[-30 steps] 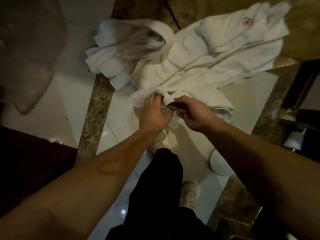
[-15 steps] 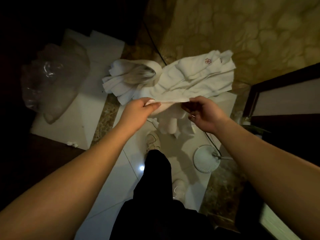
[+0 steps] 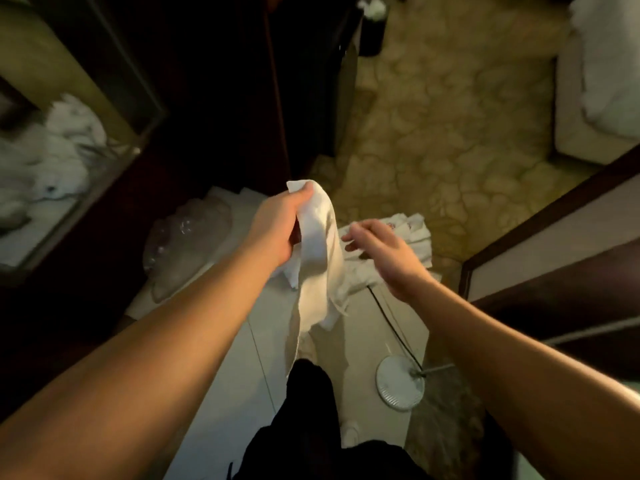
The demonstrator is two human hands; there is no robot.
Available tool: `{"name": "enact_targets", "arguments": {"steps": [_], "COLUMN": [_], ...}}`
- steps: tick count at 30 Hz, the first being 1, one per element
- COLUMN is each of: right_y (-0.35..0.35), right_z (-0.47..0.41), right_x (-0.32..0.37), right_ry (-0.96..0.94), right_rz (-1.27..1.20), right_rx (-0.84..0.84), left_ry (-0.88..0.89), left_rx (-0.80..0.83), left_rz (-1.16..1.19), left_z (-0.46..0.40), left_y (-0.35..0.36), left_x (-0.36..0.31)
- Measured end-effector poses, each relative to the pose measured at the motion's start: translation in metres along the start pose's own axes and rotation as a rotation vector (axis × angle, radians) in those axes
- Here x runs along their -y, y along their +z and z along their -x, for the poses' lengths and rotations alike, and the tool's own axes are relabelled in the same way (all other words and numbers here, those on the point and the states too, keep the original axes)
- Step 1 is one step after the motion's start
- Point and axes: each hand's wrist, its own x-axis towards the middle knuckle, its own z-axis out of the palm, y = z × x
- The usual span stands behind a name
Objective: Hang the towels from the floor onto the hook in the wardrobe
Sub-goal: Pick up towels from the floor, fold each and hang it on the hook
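My left hand (image 3: 280,226) grips the top corner of a white towel (image 3: 317,265), which hangs down from it in front of my legs. My right hand (image 3: 384,251) is just right of the towel with its fingers loosely spread, holding nothing. Behind my right hand a pile of white towels (image 3: 415,233) with a small red mark lies on the floor. A dark wardrobe opening (image 3: 221,81) stands ahead at the top centre; no hook shows in it.
A clear plastic bag (image 3: 187,244) lies on the white tiles at left. A round white base (image 3: 400,382) with a black cord sits on the floor at right. A dark door frame (image 3: 540,216) is at right, a mirror panel (image 3: 52,161) at far left.
I have stood up and the view has risen. The towel came up off the floor in my left hand, and my right hand has let go of it.
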Motion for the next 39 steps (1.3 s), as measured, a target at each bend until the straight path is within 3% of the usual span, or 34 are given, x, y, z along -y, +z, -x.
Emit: {"name": "enact_targets", "arguments": {"steps": [3,11,15,22,26,33,36,39], "right_y": [0.011,0.065,0.097,0.167,0.206,0.296,0.33,0.358], "right_z": [0.049,0.123,0.152,0.198,0.232,0.312,0.34,0.359], "right_x": [0.033,0.122,0.161,0.204,0.218,0.232,0.232,0.219], "right_ry": [-0.14,-0.368,-0.438,-0.575,-0.609,-0.725,-0.749,-0.722], "right_rz": [0.169,0.192,0.218,0.382,0.398,0.51,0.658,0.806], "right_rx": [0.021,-0.006,0.044,0.124,0.187,0.203,0.32,0.467], "left_ry": [0.054,0.278,0.407,0.538,0.644,0.771,0.798,0.767], "left_rx": [-0.082,-0.169,-0.073,0.004,-0.105,-0.686,-0.783,-0.647], "left_rz": [0.084,0.235,0.387,0.348,0.119,-0.903,-0.907,-0.511], "left_z": [0.055,0.18,0.241,0.343,0.407,0.513,0.552,0.591], "left_y": [0.003,-0.033,-0.078,-0.179,-0.25,-0.373,-0.411,-0.448], "left_x": [-0.038,-0.106,-0.125,-0.138,-0.128,-0.097,-0.083,-0.069]}}
